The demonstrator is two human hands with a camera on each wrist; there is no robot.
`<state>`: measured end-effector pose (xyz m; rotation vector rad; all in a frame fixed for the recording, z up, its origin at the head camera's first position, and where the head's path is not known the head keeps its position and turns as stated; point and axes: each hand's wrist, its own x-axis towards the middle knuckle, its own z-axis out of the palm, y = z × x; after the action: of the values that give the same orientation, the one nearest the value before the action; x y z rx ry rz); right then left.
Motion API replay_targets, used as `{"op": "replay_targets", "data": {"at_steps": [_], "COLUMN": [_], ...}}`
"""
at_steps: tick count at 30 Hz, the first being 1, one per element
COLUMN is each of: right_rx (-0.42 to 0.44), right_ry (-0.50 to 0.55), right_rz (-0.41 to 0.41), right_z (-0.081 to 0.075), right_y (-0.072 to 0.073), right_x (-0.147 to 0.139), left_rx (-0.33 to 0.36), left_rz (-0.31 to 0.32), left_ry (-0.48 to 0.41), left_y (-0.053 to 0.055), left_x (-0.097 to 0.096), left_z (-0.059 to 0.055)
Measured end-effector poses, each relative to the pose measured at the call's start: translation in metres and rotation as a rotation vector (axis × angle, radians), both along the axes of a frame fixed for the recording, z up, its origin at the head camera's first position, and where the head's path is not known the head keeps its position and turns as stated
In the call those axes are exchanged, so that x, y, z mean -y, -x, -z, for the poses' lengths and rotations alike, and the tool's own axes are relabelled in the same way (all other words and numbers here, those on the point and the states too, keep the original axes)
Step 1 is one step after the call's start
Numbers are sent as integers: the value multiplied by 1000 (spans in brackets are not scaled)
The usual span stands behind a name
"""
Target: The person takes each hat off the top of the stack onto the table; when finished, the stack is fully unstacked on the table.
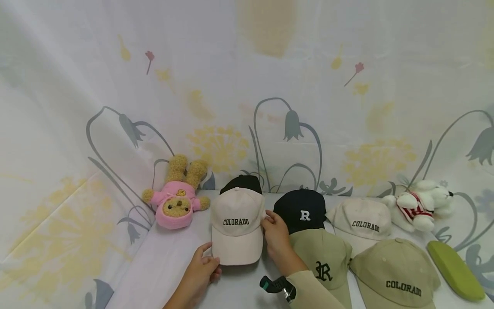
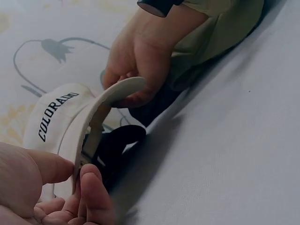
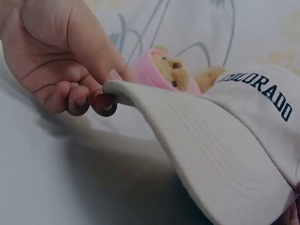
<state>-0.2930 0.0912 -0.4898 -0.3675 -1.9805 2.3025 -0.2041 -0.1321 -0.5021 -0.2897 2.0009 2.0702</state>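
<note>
A cream baseball cap with COLORADO lettering (image 1: 236,206) is held up in front of a black cap (image 1: 247,182), which is mostly hidden behind it. My left hand (image 1: 202,268) pinches the left corner of its brim (image 3: 206,140) between thumb and fingers. On the opposite side, my right hand (image 1: 277,236) holds the cap's edge where crown and brim meet. The left wrist view shows the underside of the cream cap (image 2: 70,117) lifted off the white surface, with a dark cap beneath and behind it. Some right-hand fingertips are hidden by the cap.
A pink-clad plush bear (image 1: 178,201) lies to the left. On the right are a black R cap (image 1: 299,208), an olive R cap (image 1: 322,253), another cream cap (image 1: 362,214), a khaki cap (image 1: 397,266), a white plush toy (image 1: 420,206) and a green case (image 1: 455,270).
</note>
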Motion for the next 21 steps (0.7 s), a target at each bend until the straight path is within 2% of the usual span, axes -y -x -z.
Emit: {"op": "replay_targets", "data": {"at_steps": [5, 12, 21], "right_rx": [9, 20, -19], "right_ry": [11, 27, 43], "right_rz": [4, -19, -64], "right_z": [-7, -15, -18], "right_y": [-9, -22, -45], "right_x": [1, 1, -2], "left_rx": [3, -58, -26], "left_rz": [27, 81, 145], "left_ry": [32, 93, 89], "left_y": [-5, -17, -33], "left_x": [8, 21, 30], "left_z": [-3, -9, -15]}}
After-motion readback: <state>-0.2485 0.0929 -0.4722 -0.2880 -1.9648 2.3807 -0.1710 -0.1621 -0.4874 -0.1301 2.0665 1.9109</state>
